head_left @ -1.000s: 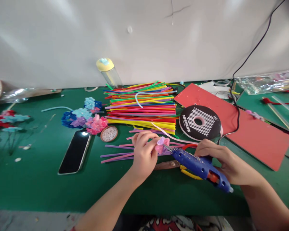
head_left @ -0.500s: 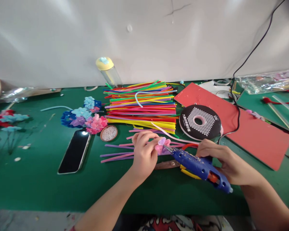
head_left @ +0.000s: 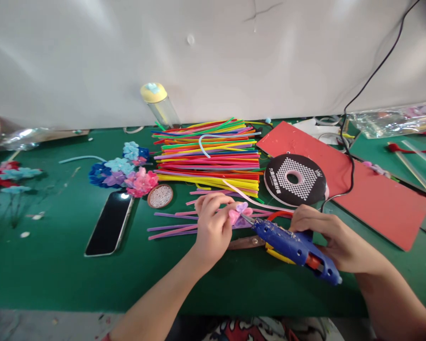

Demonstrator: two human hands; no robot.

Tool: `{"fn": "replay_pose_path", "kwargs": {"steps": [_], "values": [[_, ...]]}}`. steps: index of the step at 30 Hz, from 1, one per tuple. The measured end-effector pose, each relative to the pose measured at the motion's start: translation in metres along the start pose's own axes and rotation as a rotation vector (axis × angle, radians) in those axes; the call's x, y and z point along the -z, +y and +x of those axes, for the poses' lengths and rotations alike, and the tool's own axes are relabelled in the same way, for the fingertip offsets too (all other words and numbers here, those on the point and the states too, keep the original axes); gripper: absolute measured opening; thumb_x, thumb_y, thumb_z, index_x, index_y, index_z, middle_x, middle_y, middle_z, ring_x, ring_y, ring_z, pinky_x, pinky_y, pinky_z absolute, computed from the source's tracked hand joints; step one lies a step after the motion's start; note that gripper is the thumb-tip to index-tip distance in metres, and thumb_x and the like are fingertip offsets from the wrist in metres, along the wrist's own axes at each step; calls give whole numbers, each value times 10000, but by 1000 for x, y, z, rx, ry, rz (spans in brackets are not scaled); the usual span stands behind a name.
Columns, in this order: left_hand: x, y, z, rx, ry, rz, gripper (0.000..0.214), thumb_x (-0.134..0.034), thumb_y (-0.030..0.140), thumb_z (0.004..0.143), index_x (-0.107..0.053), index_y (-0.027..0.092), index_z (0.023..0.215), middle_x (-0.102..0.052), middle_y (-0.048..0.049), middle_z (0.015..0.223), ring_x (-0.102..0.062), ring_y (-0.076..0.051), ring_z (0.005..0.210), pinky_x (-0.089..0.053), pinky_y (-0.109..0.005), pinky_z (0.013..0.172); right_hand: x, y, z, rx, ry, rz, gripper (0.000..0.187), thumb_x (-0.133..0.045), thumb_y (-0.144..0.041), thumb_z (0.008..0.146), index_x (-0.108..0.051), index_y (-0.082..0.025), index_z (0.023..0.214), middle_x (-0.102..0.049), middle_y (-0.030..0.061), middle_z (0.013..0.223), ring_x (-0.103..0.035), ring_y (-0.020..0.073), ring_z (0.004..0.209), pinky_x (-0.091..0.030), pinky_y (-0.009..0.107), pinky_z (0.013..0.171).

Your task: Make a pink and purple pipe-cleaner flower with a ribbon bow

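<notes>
My left hand (head_left: 211,229) is closed around a small pink and purple pipe-cleaner flower (head_left: 238,213), pinching it just above the green table. My right hand (head_left: 326,237) grips a blue hot glue gun (head_left: 293,246) whose metal nozzle touches the flower from the right. Loose purple and pink pipe cleaners (head_left: 170,229) lie under and to the left of my left hand.
A big stack of coloured pipe cleaners (head_left: 208,156) lies behind my hands. A black ribbon spool (head_left: 294,180) rests on a red sheet (head_left: 376,199). A phone (head_left: 109,222), a round beaded disc (head_left: 160,196) and finished flowers (head_left: 124,170) lie left. A black cable (head_left: 351,156) runs up the wall.
Almost nothing has changed: both hands hold the flower and glue gun in the same place, with only a slight shift of the view.
</notes>
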State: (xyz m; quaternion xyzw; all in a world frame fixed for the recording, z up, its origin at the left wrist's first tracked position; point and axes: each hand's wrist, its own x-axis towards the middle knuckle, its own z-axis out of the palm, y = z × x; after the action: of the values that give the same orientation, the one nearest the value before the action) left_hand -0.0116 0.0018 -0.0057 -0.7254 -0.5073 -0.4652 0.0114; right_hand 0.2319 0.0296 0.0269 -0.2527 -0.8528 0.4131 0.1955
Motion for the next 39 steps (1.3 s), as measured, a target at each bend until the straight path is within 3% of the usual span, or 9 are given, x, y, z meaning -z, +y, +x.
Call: {"fn": "replay_pose_path", "kwargs": {"steps": [39], "values": [[-1, -1, -1, -14, -40, 0, 278, -405, -32, 754, -576, 187, 748, -611, -38, 771, -560, -176, 799, -394, -372, 748, 0, 1, -2, -7, -7, 0, 372, -474, 20, 660, -549, -196, 954, -563, 80, 873, -523, 194, 795, -471, 350, 675]]}}
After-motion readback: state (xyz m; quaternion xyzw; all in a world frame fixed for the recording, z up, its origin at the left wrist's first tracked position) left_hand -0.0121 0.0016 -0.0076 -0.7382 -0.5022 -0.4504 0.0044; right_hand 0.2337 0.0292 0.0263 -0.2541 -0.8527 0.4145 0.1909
